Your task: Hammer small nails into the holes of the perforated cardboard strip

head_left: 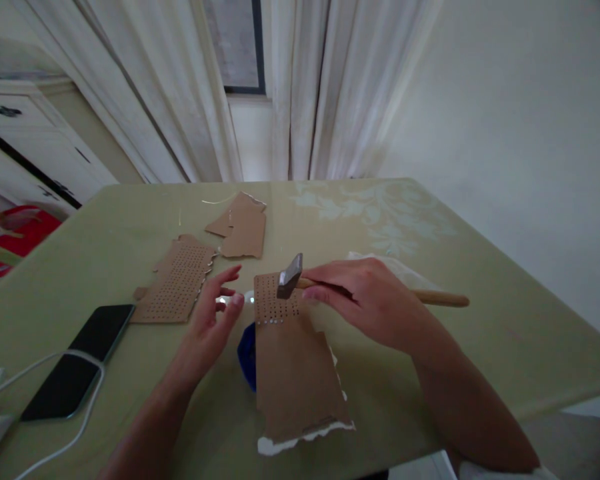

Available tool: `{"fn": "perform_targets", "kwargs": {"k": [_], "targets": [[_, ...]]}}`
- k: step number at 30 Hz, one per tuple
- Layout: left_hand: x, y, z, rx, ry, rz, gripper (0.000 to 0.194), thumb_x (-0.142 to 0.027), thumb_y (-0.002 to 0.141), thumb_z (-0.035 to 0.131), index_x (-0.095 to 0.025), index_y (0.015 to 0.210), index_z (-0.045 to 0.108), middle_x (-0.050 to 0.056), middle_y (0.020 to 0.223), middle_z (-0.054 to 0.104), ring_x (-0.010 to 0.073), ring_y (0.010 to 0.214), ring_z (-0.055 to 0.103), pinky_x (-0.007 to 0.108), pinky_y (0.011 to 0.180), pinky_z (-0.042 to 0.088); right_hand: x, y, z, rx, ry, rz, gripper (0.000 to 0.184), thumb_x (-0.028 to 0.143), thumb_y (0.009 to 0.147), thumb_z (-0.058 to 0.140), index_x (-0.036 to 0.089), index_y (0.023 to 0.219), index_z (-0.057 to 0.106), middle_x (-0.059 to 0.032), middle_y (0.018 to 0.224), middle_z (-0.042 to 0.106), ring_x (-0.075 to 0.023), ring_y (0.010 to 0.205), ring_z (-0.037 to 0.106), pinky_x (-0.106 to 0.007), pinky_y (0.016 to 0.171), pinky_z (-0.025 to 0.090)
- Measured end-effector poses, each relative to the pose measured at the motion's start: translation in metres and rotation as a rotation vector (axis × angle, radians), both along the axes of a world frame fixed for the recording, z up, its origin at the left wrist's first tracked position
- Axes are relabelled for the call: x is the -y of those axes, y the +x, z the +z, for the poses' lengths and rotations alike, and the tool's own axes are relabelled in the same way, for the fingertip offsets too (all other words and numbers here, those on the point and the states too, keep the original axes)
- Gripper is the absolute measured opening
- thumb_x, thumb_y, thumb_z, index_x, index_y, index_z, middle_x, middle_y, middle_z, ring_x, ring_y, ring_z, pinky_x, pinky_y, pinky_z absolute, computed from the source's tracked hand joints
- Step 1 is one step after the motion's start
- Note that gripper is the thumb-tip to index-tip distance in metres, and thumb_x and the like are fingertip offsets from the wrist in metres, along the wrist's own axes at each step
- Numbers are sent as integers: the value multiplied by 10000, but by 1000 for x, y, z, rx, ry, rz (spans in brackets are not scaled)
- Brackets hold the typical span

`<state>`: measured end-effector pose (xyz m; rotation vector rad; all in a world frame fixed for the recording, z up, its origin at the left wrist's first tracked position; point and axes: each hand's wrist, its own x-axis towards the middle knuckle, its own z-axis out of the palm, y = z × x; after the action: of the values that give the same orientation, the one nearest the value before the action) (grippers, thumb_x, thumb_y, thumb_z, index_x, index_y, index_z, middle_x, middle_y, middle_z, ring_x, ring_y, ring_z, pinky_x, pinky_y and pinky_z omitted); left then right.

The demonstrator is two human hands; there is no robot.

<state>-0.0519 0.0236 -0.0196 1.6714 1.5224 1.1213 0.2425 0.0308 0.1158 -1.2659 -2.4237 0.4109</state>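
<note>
My right hand (365, 297) is closed round the wooden handle of a small hammer (291, 275), close to its metal head, which hovers over the top of a torn brown cardboard strip (293, 373) punched with rows of small holes. The handle sticks out to the right. My left hand (215, 313) is just left of that strip, fingers curled, fingertips pinched near something small and shiny that I cannot make out. A blue object (247, 357) lies partly under the strip.
Another perforated cardboard piece (177, 283) and plain torn pieces (243, 230) lie further back on the green table (430, 267). Two dark phones (80, 367) with a white cable (65, 440) lie at the left. A white cloth (395, 267) sits behind my right hand.
</note>
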Motion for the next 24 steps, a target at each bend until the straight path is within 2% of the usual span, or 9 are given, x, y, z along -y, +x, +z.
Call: {"fn": "perform_targets", "kwargs": {"k": [1,3,5,7,10,17,24], "targets": [[-6,-7,-2,-44,4,108,601,-635,1025,582,-237,1468,654,152,1444,681,272,1042,708,391,807,605,-1,2,0,-24,-10,4,215,334,1145,668,309,1202,874,-21,1103,864,-239,966,805,-341,875,573],[-18,-22,-8,-253,-9,266,544,-624,979,618,-206,1301,749,141,1255,731,273,914,696,393,747,570,-2,4,-1,-53,-25,16,216,323,1148,666,276,1212,867,-35,1126,861,-246,996,805,-349,881,559],[-27,-33,-18,-468,-31,323,493,-573,997,582,-197,1256,768,139,1200,742,292,906,693,452,846,567,-4,5,-3,-59,-25,28,214,331,1147,675,261,1222,862,-45,1135,860,-249,1011,806,-345,881,548],[-32,-39,-27,-587,-57,304,479,-535,1016,559,-178,1265,760,155,1215,748,323,956,707,490,924,559,-5,4,-5,-58,-30,46,222,338,1152,671,255,1244,856,-51,1144,860,-246,1022,807,-339,891,539],[-35,-37,-34,-644,-77,288,426,-484,1035,534,-182,1229,764,166,1212,760,363,1051,720,486,931,560,-5,3,-6,-55,-27,51,227,344,1154,669,252,1248,854,-57,1139,861,-244,1031,808,-330,898,534],[-35,-35,-35,-675,-103,283,393,-369,1049,460,-180,1253,738,183,1214,784,385,1150,721,484,944,550,-3,3,-4,-22,-18,39,222,334,1157,657,253,1206,858,-60,1140,860,-245,1032,802,-324,896,521],[-40,-41,-39,-619,-199,247,311,-423,988,563,-200,1077,761,149,1035,819,356,1016,762,468,924,557,-2,2,-3,-15,-13,33,229,344,1155,657,257,1214,861,-63,1136,859,-245,1022,800,-327,881,521]]}}
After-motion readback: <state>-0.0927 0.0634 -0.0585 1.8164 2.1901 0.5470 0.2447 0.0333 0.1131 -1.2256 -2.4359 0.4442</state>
